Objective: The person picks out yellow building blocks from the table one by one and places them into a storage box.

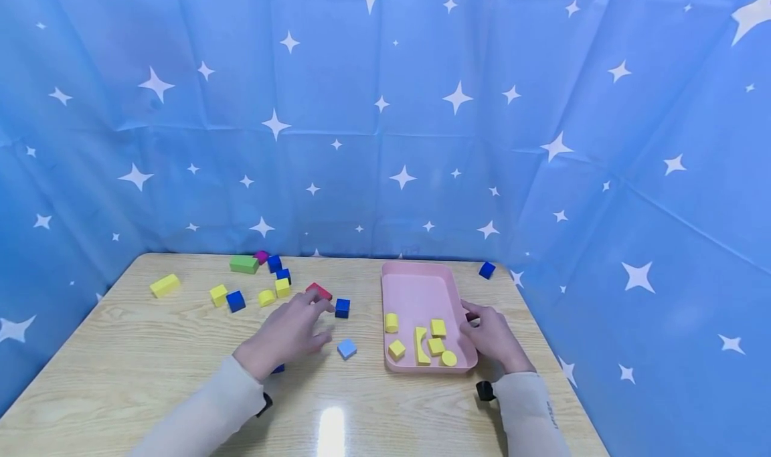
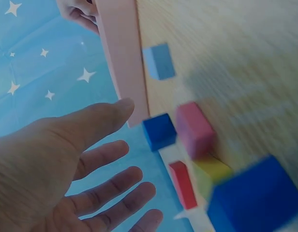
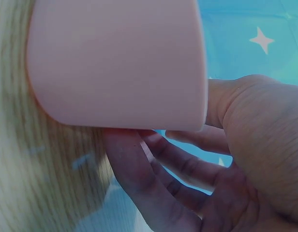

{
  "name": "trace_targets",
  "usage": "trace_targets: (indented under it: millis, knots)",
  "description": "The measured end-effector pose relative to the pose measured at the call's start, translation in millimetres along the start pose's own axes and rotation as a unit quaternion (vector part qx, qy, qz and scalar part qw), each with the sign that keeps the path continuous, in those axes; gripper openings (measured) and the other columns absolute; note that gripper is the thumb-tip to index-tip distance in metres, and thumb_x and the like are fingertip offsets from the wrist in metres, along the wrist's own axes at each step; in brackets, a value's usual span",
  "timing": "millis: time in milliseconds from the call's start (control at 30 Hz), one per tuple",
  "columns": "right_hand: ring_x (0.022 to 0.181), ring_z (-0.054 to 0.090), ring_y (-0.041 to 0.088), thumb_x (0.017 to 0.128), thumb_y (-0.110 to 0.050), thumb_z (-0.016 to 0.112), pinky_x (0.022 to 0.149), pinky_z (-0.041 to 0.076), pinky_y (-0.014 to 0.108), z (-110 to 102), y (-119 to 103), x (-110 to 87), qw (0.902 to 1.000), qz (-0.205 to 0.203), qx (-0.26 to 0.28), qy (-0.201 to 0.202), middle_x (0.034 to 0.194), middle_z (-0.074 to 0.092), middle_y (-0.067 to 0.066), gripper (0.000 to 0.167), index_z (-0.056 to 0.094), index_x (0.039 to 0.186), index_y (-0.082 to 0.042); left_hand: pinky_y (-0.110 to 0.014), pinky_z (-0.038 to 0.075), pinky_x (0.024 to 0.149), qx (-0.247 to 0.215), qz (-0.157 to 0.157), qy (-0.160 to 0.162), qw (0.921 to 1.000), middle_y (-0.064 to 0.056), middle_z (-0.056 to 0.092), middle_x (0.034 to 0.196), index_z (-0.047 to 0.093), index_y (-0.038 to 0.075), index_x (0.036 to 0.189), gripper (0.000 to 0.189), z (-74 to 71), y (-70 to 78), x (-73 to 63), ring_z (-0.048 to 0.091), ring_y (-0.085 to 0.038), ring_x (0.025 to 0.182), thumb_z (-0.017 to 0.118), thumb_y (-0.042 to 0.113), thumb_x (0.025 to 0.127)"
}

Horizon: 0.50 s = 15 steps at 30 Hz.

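My left hand (image 1: 289, 333) hovers over the table among the blocks, thumb and fingers spread, holding nothing. In the left wrist view a blue cube (image 2: 158, 131) and a pinkish-red block (image 2: 195, 129) lie beyond its fingertips. Nearest that hand in the head view are a red block (image 1: 319, 291), a dark blue cube (image 1: 342, 308) and a light blue block (image 1: 346, 348). With thumb and fingers on either side of the wall, my right hand (image 1: 496, 336) grips the right edge of a pink tray (image 1: 415, 290). Several yellow blocks, including an arch (image 1: 419, 346), lie in the tray's near half.
Toward the back left are a green block (image 1: 243, 264), a magenta block (image 1: 262, 257), a yellow block (image 1: 165, 285) and several blue and yellow pieces. Beyond the tray's far right corner sits another blue cube (image 1: 486, 269). A starry blue curtain (image 1: 385, 136) hangs behind the table.
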State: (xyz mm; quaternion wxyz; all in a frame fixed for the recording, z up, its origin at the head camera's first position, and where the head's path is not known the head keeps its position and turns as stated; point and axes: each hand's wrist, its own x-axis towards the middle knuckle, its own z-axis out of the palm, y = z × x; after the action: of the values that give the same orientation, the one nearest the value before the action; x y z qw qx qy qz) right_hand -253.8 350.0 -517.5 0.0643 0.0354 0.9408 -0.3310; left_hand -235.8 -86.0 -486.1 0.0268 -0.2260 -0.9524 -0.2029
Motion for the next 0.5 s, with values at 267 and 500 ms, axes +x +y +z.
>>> trace_targets:
  millis: [267, 500]
  knots:
    - [0.101, 0.073, 0.025, 0.110, -0.012, 0.068, 0.080, 0.065, 0.032, 0.5, -3.2, 1.1, 1.0000, 0.004, 0.006, -0.002, 0.142, 0.074, 0.025, 0.067, 0.052, 0.175, -0.008, -0.052, 0.071, 0.101, 0.007, -0.019, -0.018, 0.9996, -0.011, 0.076, 0.135, 0.082, 0.011, 0.137, 0.053, -1.9, -24.0, -19.8, 0.074, -0.029, 0.116, 0.101, 0.036, 0.094]
    - [0.106, 0.074, 0.027, 0.110, -0.012, 0.068, 0.084, 0.068, 0.033, -1.7, -3.0, -0.5, 0.9999, 0.009, 0.004, -0.004, 0.143, 0.074, 0.026, 0.067, 0.052, 0.175, -0.009, -0.048, 0.073, 0.098, 0.005, -0.030, -0.026, 0.9992, -0.010, 0.075, 0.129, 0.083, 0.012, 0.136, 0.049, 1.4, -32.5, -27.8, 0.074, -0.024, 0.111, 0.102, 0.025, 0.093]
